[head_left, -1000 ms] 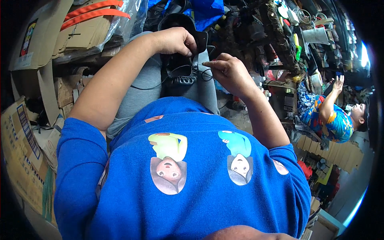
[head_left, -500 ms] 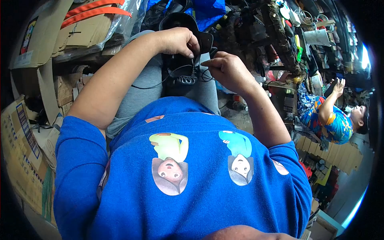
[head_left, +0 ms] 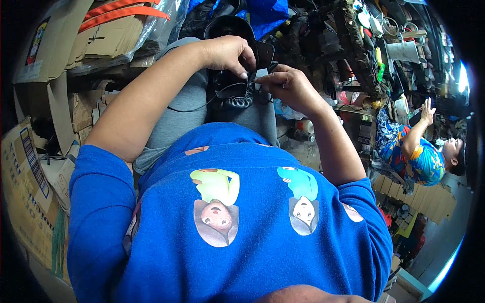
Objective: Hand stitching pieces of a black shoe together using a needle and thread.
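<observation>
A black leather shoe (head_left: 235,102) rests between my thighs. Its near end is puckered along a curved seam, and its tall back part stands at the far side. My left hand (head_left: 231,54) bends over it from the left, fingers closed on the edge of the leather. On the other side my right hand (head_left: 292,87) has its fingertips pinched together at the seam. What they pinch is too small to make out. A thin black cord (head_left: 189,109) runs from the shoe across my left thigh.
Cardboard stacks (head_left: 112,40) with orange strips (head_left: 124,16) lie at the far left. A blue plastic bag (head_left: 270,17) is beyond the shoe. Cluttered shelves (head_left: 353,50) line the right. Another person (head_left: 422,156) sits there, holding a dark object (head_left: 417,116).
My right hand has moved slightly closer to the seam and turned. The shoe has shifted a little to the right, its puckered end more visible.
</observation>
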Action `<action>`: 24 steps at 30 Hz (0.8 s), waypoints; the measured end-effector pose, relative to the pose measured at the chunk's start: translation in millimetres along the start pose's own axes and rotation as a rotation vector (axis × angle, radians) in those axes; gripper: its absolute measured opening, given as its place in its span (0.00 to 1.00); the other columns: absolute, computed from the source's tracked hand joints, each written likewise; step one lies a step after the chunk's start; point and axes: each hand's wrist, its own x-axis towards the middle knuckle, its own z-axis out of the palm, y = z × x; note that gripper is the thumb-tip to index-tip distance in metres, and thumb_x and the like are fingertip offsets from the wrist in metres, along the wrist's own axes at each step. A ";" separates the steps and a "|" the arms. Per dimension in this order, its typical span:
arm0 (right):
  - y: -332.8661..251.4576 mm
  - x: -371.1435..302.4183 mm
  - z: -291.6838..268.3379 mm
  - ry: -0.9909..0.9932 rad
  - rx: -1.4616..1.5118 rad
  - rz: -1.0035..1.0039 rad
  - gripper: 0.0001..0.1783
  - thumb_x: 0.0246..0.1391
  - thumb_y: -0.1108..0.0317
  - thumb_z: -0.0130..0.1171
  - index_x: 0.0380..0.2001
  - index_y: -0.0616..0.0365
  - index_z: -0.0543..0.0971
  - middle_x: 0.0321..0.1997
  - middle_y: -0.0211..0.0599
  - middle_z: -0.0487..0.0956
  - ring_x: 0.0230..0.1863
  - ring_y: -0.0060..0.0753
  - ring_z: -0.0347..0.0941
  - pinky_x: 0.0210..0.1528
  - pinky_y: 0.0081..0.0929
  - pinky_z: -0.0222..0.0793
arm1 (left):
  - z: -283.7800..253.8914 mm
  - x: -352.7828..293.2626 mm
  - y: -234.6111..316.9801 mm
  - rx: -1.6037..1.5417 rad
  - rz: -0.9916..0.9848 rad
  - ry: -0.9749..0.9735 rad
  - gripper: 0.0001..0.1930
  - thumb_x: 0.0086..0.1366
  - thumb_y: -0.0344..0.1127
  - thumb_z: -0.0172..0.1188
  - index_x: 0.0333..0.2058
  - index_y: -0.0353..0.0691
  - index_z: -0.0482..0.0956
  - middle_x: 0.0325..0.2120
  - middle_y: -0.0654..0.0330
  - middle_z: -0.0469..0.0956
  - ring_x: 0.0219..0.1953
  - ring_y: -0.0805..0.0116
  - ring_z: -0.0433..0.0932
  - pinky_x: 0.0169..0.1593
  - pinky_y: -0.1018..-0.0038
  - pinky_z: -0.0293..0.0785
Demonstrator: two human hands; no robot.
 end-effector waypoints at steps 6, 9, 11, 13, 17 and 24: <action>29.6 5.0 3.5 -0.151 0.611 0.232 0.12 0.50 0.75 0.61 0.39 0.53 0.83 0.35 0.30 0.77 0.39 0.24 0.71 0.46 0.22 0.66 | 2.0 -1.3 -2.0 0.011 0.043 0.020 0.16 0.44 0.29 0.68 0.36 0.40 0.82 0.34 0.58 0.72 0.39 0.63 0.74 0.45 0.71 0.71; 31.1 8.4 5.1 -0.153 0.583 0.197 0.12 0.50 0.76 0.60 0.39 0.52 0.83 0.35 0.31 0.77 0.39 0.24 0.71 0.46 0.22 0.67 | 4.1 -1.6 -4.2 0.052 0.083 0.047 0.16 0.43 0.29 0.68 0.36 0.40 0.82 0.33 0.58 0.73 0.40 0.62 0.74 0.45 0.70 0.71; 27.8 9.9 7.7 -0.142 0.559 0.185 0.11 0.49 0.75 0.61 0.38 0.53 0.83 0.35 0.31 0.78 0.38 0.24 0.71 0.45 0.22 0.67 | 4.6 -2.0 -1.7 0.059 0.062 0.044 0.16 0.43 0.29 0.68 0.36 0.40 0.82 0.33 0.58 0.73 0.40 0.62 0.74 0.45 0.70 0.71; 18.0 6.7 11.1 -0.029 0.365 0.145 0.10 0.49 0.74 0.62 0.37 0.52 0.83 0.32 0.31 0.78 0.38 0.23 0.72 0.44 0.23 0.68 | 4.8 -2.3 -0.9 0.070 0.043 0.043 0.16 0.43 0.30 0.68 0.36 0.40 0.82 0.33 0.58 0.73 0.40 0.62 0.74 0.45 0.70 0.71; 8.2 -1.1 1.2 0.085 0.054 -0.022 0.13 0.43 0.74 0.63 0.35 0.50 0.84 0.28 0.35 0.75 0.32 0.31 0.75 0.36 0.26 0.71 | 2.7 -5.2 -1.2 0.115 0.060 0.069 0.16 0.45 0.32 0.68 0.36 0.40 0.82 0.33 0.58 0.74 0.40 0.62 0.74 0.45 0.70 0.71; -11.2 -6.7 -2.0 0.087 -0.012 -0.034 0.09 0.46 0.73 0.63 0.34 0.52 0.83 0.28 0.33 0.74 0.31 0.28 0.74 0.33 0.25 0.70 | 2.8 4.1 -14.1 -0.025 0.021 -0.033 0.14 0.50 0.35 0.65 0.36 0.38 0.82 0.34 0.56 0.75 0.41 0.63 0.74 0.47 0.72 0.70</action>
